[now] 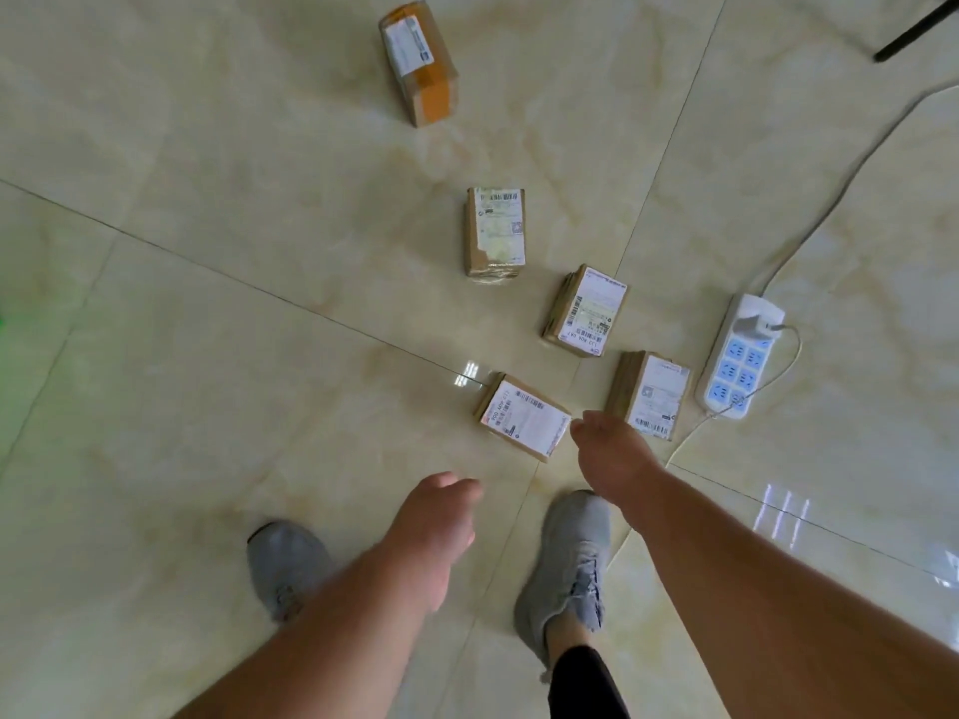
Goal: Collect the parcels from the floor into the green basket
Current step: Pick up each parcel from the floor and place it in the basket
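Observation:
Several brown cardboard parcels with white labels lie on the tiled floor. The nearest parcel is just left of my right hand, which reaches down beside its right end with fingers curled under and out of sight. Another parcel lies right behind that hand. Further off are a parcel, a parcel and a larger one with orange tape. My left hand hangs over the floor, loosely curled, holding nothing. The green basket is out of view; only a green glow shows at the left edge.
A white power strip with a plugged-in adapter lies right of the parcels, its cables trailing up and toward my right arm. My grey shoes stand below the hands. A dark furniture leg is at the top right.

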